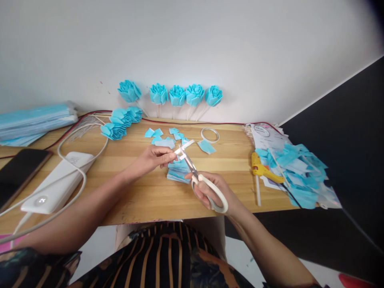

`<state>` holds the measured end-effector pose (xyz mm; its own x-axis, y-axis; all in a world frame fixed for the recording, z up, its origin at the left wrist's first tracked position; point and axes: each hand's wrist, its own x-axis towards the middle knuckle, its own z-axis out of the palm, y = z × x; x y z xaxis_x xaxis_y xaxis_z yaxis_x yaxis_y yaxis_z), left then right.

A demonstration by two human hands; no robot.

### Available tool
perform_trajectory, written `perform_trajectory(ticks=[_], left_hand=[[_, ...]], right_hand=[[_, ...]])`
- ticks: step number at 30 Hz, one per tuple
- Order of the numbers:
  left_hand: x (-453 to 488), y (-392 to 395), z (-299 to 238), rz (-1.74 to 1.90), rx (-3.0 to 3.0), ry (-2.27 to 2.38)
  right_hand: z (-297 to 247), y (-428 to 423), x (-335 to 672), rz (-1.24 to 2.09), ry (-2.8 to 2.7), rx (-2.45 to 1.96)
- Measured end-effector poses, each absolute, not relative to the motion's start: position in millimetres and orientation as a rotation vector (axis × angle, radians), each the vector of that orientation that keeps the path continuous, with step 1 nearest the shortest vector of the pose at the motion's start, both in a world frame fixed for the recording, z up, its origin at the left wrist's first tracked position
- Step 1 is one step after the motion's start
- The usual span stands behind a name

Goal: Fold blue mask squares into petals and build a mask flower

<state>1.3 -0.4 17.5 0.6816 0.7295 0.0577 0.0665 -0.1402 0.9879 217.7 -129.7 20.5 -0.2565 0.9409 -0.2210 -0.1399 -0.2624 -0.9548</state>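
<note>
In the middle of the head view my left hand (159, 157) pinches a narrow white strip (188, 144) between thumb and fingers. My right hand (211, 188) grips white-handled scissors (216, 196), its fingers through the loops. The scissor blades meet the strip just past my left fingertips. Under the hands lies a small stack of blue fabric pieces (177, 176), partly hidden. Several cut blue pieces (165, 142) are scattered behind, with a single piece (206, 147) to the right beside a roll of thin tape (210, 135).
Blue fabric flowers (177, 96) on sticks lean against the wall; more flowers (115, 130) lie left. A yellow glue gun (264, 168) sits right, beside a heap of blue scraps (297, 172). Left are a power bank (60, 180) with cable, a phone (21, 172) and blue masks (36, 120).
</note>
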Motion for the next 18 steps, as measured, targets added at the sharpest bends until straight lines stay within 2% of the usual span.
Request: perform_trajectory(ticks=[18], left_hand=[[2.5,-3.7,21.9,0.732,1.524,0.53]], right_hand=[[13.1,-122.3,224.9,1.661,-1.473,-0.865]])
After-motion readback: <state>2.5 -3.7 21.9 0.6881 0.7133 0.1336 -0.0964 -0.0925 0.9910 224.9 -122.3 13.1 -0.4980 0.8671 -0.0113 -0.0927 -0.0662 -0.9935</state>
